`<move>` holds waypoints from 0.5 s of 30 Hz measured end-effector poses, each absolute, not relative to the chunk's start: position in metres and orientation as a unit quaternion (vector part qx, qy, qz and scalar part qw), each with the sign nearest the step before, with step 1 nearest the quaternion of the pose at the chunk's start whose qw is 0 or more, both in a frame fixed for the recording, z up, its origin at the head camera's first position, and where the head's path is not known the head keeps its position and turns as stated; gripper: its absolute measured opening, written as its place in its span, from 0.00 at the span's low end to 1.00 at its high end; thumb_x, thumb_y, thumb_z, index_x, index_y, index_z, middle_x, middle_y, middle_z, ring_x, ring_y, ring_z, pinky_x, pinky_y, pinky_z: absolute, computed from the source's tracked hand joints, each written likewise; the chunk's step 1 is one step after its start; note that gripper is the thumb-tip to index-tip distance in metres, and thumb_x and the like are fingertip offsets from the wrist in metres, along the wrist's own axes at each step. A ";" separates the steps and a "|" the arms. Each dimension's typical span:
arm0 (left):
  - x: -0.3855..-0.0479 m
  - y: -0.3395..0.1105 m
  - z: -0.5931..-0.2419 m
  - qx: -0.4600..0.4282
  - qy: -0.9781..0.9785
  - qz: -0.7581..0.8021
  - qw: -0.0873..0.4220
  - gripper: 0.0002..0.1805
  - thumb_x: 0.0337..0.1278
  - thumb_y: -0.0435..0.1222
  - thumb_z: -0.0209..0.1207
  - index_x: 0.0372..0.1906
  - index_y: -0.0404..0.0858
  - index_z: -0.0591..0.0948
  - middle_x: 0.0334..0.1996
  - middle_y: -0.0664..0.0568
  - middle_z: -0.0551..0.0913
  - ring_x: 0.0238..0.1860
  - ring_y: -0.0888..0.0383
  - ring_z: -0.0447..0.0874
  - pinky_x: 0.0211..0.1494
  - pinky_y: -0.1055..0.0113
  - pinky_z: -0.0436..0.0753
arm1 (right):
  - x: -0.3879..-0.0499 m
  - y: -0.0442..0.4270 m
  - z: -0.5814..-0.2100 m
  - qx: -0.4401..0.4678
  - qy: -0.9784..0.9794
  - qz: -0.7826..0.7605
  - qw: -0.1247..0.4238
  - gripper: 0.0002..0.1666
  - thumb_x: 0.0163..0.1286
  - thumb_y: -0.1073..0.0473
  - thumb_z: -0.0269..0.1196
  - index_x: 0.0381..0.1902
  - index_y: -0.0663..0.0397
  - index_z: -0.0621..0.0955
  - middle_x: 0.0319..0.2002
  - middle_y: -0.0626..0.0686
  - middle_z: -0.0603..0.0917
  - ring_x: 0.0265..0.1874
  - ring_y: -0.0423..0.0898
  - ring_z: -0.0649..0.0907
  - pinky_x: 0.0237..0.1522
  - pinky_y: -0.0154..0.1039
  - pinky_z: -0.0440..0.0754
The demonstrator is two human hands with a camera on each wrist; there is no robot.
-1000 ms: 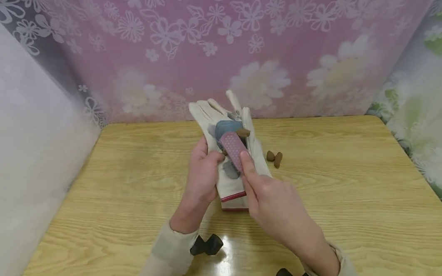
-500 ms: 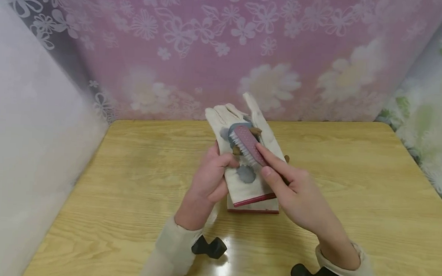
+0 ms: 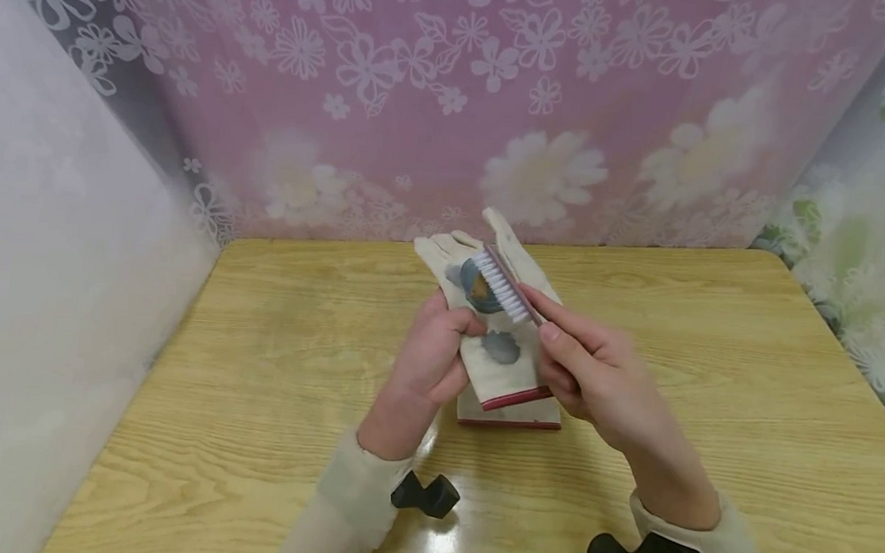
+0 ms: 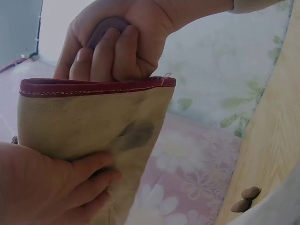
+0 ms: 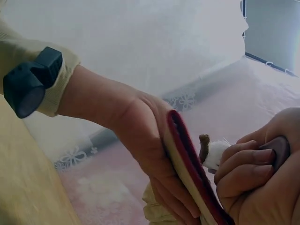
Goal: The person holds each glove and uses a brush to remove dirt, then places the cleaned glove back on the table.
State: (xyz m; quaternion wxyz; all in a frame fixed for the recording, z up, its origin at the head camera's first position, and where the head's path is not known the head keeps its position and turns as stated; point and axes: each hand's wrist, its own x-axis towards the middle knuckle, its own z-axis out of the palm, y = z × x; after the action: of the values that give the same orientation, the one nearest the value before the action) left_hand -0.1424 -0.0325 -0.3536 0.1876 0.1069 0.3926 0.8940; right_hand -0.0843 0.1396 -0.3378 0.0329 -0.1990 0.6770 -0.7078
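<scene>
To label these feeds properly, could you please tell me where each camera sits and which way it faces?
Head: worn on the head, facing forward and down at the glove, brush and table; left hand, right hand and sleeves show.
Left wrist: on that wrist, facing the glove; left hand near, right hand beyond.
Right wrist: on that wrist, facing the glove and left hand; both hands and left sleeve show.
Both wrist views share the glove's red edge.

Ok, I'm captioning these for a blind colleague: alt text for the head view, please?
A person's left hand holds a grey-stained white glove, and the right hand holds a brush over it. Below show another red-edged cuff and a wooden table.
</scene>
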 end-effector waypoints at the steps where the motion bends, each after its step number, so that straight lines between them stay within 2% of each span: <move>1: -0.142 -0.032 -0.354 0.102 0.403 0.892 0.177 0.44 0.44 0.15 0.34 0.75 0.33 0.51 0.73 0.40 0.58 0.73 0.45 0.56 0.73 0.45 0.60 | -0.085 0.139 -0.339 -0.201 0.667 -0.716 0.041 0.26 0.80 0.62 0.47 0.74 0.47 0.68 0.16 0.52 0.58 0.10 0.48 0.53 0.08 0.42 0.47; 4: -0.140 -0.030 -0.354 0.087 0.431 0.886 0.149 0.43 0.44 0.15 0.35 0.74 0.31 0.53 0.72 0.39 0.60 0.71 0.44 0.59 0.71 0.45 0.63 | -0.086 0.138 -0.342 -0.212 0.634 -0.741 0.068 0.26 0.81 0.60 0.45 0.74 0.43 0.68 0.18 0.51 0.58 0.10 0.47 0.52 0.07 0.41 0.47; 6: -0.140 -0.030 -0.355 0.081 0.442 0.883 0.138 0.43 0.44 0.15 0.35 0.74 0.31 0.53 0.71 0.38 0.61 0.70 0.44 0.60 0.71 0.45 0.64 | -0.088 0.140 -0.343 -0.223 0.590 -0.771 0.085 0.26 0.82 0.59 0.43 0.75 0.44 0.67 0.19 0.50 0.58 0.10 0.46 0.52 0.07 0.40 0.46; 11: -0.139 -0.031 -0.354 0.081 0.461 0.873 0.139 0.44 0.45 0.16 0.35 0.75 0.33 0.52 0.71 0.37 0.61 0.69 0.42 0.63 0.70 0.45 0.66 | -0.096 0.151 -0.344 -0.242 0.446 -0.848 0.153 0.25 0.84 0.58 0.36 0.73 0.54 0.64 0.22 0.50 0.56 0.11 0.42 0.51 0.08 0.34 0.46; 15: -0.140 -0.032 -0.354 0.084 0.475 0.862 0.157 0.43 0.46 0.16 0.35 0.75 0.33 0.51 0.71 0.37 0.61 0.68 0.40 0.64 0.69 0.45 0.68 | -0.102 0.157 -0.346 -0.219 0.423 -0.861 0.177 0.22 0.84 0.57 0.36 0.67 0.58 0.64 0.22 0.50 0.57 0.12 0.42 0.51 0.10 0.32 0.46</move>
State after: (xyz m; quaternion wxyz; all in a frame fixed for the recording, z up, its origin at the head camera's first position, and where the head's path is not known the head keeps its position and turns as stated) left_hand -0.1397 -0.0317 -0.3539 0.1571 0.0845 0.4746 0.8619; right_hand -0.1020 0.1566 -0.3464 0.1771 -0.2189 0.4229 -0.8613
